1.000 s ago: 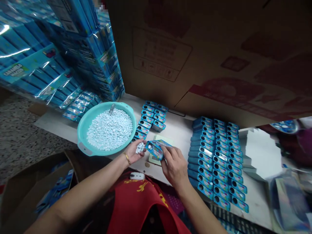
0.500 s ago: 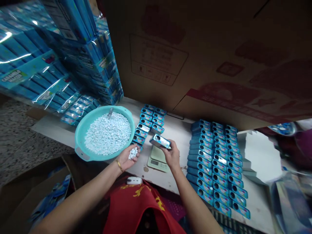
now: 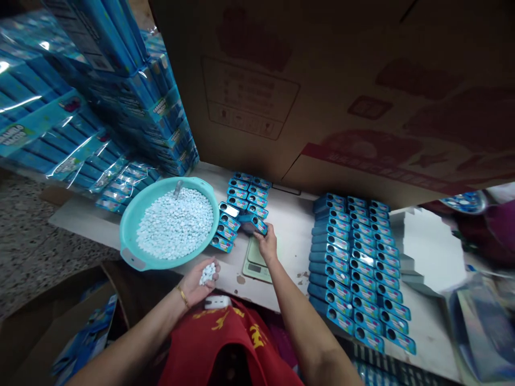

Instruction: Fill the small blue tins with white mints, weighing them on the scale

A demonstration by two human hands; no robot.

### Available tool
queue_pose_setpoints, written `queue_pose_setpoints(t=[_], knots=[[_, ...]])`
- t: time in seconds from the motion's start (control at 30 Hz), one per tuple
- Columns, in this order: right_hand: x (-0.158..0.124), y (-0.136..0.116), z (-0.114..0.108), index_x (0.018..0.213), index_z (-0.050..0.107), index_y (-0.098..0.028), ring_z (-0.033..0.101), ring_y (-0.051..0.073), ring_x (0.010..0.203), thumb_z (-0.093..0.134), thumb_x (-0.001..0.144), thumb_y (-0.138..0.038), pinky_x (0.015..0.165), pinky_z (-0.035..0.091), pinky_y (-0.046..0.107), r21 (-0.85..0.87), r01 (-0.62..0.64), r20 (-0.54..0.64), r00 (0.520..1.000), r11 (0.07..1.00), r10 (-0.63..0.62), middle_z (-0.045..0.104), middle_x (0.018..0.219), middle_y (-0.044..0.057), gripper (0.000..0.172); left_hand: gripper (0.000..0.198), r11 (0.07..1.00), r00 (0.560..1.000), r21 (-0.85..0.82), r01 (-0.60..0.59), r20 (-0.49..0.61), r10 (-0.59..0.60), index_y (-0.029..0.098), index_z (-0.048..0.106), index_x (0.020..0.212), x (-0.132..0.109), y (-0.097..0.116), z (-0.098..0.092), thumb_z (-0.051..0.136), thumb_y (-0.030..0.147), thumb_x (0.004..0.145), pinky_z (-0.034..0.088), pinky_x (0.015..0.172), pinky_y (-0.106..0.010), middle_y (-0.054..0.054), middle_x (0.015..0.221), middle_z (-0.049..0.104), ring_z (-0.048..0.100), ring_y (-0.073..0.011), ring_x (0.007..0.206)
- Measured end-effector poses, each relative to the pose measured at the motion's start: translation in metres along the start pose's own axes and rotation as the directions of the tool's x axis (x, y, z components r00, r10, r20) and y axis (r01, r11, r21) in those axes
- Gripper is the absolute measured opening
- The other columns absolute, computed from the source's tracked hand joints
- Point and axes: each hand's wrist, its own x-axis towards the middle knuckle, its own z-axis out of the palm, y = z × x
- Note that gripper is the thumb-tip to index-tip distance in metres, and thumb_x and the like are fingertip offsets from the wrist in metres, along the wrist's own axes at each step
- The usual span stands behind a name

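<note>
I'm watching the left hand [image 3: 196,283] cupping loose white tablets [image 3: 207,273] at the near edge of the bench [image 3: 289,220], lower centre. I'm judging that a tilt could be spilling them onto the red cloth [image 3: 233,343]. The right hand [image 3: 266,244] is gripping a blue tin [image 3: 253,222] at centre frame, against the small tin rows [image 3: 241,195], and a nudge could be toppling neighbours. The teal basin [image 3: 127,256] is crowding the left, the scale [image 3: 255,262] is lying under the wrist, and the large tin block [image 3: 358,262] is filling the right.
</note>
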Motion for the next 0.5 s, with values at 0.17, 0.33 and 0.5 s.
queue_pose_setpoints(t=[0.17, 0.33, 0.5], knots=[[0.000, 0.002, -0.020, 0.100, 0.046, -0.020, 0.052, 0.018, 0.070, 0.046, 0.067, -0.026, 0.067, 0.040, 0.030, -0.290, 0.081, 0.073, 0.995, 0.953, -0.062, 0.057, 0.080, 0.001, 0.033, 0.009, 1.000, 1.000, 0.021, -0.009, -0.005, 0.009, 0.013, 0.048, 0.072, 0.003, 0.001, 0.000, 0.052, 0.021, 0.073, 0.025, 0.031, -0.011, 0.001, 0.061, 0.050, 0.045, -0.0045, 0.043], [0.013, 0.002, -0.020, 0.104, 0.046, -0.020, 0.053, 0.018, 0.080, 0.044, 0.068, -0.021, 0.074, 0.041, 0.031, -0.292, 0.136, 0.049, 0.991, 0.947, -0.127, 0.056, 0.093, 0.003, 0.037, 0.008, 0.999, 1.000, 0.032, 0.005, -0.019, -0.005, 0.013, 0.049, 0.072, 0.008, -0.004, 0.000, 0.053, 0.020, 0.073, 0.026, 0.031, -0.011, 0.000, 0.060, 0.051, 0.045, -0.0047, 0.042], [0.000, 0.006, -0.015, 0.114, 0.040, -0.018, 0.052, 0.017, 0.088, 0.044, 0.070, -0.021, 0.076, 0.043, 0.030, -0.223, 0.097, -0.092, 0.988, 0.970, -0.120, 0.048, 0.110, 0.008, 0.045, 0.009, 0.999, 1.000, 0.042, 0.019, -0.022, -0.018, 0.012, 0.049, 0.072, 0.007, -0.008, -0.001, 0.054, 0.020, 0.072, 0.026, 0.030, -0.011, 0.000, 0.060, 0.052, 0.046, -0.0050, 0.043]])
